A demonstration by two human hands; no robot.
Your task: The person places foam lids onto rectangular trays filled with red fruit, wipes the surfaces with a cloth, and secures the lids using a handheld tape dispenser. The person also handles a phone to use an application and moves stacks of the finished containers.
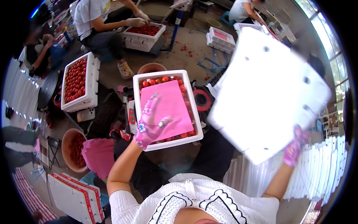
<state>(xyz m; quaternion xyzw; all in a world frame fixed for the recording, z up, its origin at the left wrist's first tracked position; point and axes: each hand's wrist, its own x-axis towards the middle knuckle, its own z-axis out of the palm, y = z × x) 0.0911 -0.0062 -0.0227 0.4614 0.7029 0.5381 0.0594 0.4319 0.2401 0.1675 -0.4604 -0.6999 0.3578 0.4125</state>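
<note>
A white foam box (198,123) filled with small red tomatoes (152,82) stands in front of me, with a pink paper sheet (174,98) over most of them. My left hand (152,120), in a pink patterned glove, lies over the sheet with thumb and fingers apart, holding nothing. At the right, my right hand (296,145) in a matching glove grips the lower edge of a large white foam box or lid (268,95), which is raised and tilted. Its surface is overexposed, so whether it is a box or a lid cannot be told.
Another foam box of tomatoes (93,81) is at the left, near a phone (86,114). An orange basin (65,151) and pink sheets (99,156) lie lower left. A co-worker in a white shirt (92,16) handles tomatoes ahead. A red tape roll (208,100) sits right of my box.
</note>
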